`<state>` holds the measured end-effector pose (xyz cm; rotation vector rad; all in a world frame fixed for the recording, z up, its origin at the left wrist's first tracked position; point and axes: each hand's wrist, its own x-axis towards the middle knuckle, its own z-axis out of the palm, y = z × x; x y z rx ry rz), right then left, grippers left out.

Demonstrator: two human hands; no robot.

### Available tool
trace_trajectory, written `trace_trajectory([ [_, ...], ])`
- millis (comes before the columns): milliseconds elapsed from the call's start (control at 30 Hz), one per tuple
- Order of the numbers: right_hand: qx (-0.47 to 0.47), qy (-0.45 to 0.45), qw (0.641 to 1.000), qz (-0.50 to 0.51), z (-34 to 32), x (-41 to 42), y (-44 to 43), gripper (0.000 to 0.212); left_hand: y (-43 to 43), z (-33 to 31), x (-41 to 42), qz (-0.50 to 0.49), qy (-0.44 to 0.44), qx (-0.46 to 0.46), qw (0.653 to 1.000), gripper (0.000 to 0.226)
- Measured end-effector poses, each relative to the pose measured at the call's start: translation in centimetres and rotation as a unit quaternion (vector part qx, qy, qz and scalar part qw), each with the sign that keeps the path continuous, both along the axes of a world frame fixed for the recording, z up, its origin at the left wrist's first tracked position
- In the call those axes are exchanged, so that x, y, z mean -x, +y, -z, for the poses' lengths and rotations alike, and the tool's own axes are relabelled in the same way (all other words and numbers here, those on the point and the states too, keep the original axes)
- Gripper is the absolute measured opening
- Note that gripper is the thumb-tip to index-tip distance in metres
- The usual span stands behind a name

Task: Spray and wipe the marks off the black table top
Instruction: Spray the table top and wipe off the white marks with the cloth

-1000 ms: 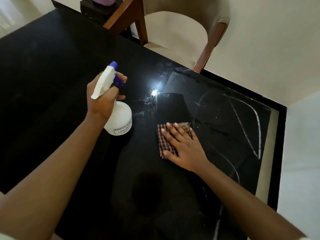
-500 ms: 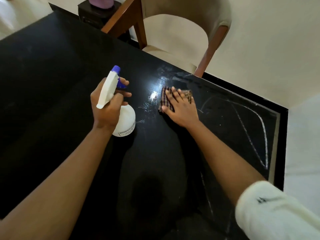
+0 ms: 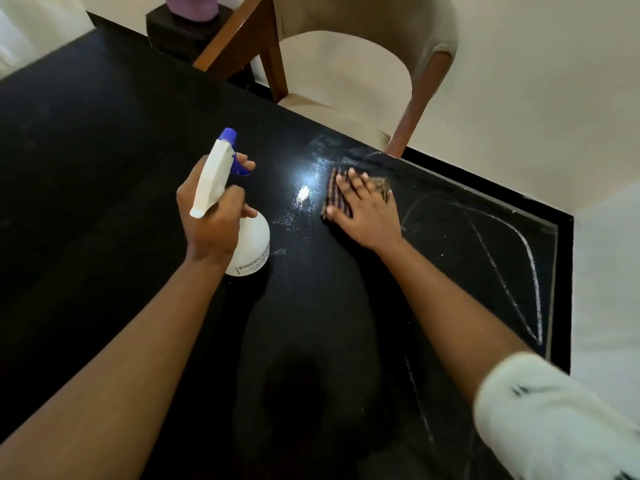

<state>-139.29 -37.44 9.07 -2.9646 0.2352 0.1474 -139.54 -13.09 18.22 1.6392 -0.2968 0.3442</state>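
A left hand point(image 3: 211, 220) holds a white spray bottle point(image 3: 251, 242) upright, fingers point(image 3: 247, 165) curled round its trigger, ready to spray. At three o'clock from it, the right hand point(image 3: 367, 209) presses a checked cloth point(image 3: 334, 192) flat with straight fingers onto the wet black desk point(image 3: 104, 168). White marks point(image 3: 523, 261) lie at four o'clock, unwiped.

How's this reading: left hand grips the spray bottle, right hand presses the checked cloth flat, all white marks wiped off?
Wrong on one point: the head view shows white marks left on the table top, right of the checked cloth. The rest stands.
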Motion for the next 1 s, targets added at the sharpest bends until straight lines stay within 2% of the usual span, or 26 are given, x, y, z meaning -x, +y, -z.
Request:
trace_trajectory([
  [133, -0.020, 0.035, 0.997, 0.061, -0.8, -7.8, -1.7, 0.073, 0.0, 0.4, 0.3, -0.025, 0.015, -0.007, 1.000, 0.042],
  [233, -0.011, 0.037, 0.998, 0.042, -0.9, -7.4, -1.6, 0.073, 0.0, 0.5, 0.5, -0.022, 0.026, -0.008, 0.999, 0.041],
  [333, 0.000, 0.024, 1.000, 0.002, -0.6, -2.4, -1.4, 0.073, 0.1, 0.3, 0.3, -0.017, 0.019, -0.001, 1.000, 0.043],
  [433, -0.008, 0.009, 1.000, -0.011, -0.5, 5.9, -0.7, 0.079, 0.0, -0.1, 0.3, 0.000, -0.002, 0.007, 1.000, 0.048],
  [500, -0.012, 0.012, 1.000, -0.018, -0.4, 11.3, 0.1, 0.076, -0.1, -0.3, 0.4, -0.003, -0.005, 0.008, 1.000, 0.052],
  [600, -0.005, 0.019, 1.000, -0.018, 0.0, 14.4, 0.4, 0.073, -0.1, -0.2, 0.4, -0.008, -0.006, 0.003, 1.000, 0.049],
  [767, 0.008, -0.003, 1.000, 0.006, -0.1, 5.9, -1.7, 0.076, -0.2, 0.1, 0.4, -0.026, 0.018, -0.013, 0.999, 0.048],
  [933, -0.002, 0.024, 0.998, 0.057, -0.8, -6.3, -5.6, 0.071, -0.1, 0.3, 0.3, -0.031, 0.004, -0.005, 0.999, 0.052],
  [1000, -0.005, 0.037, 0.998, 0.044, -1.0, -9.0, -6.8, 0.073, -0.1, 0.4, 0.3, -0.031, 0.001, 0.003, 1.000, 0.054],
])
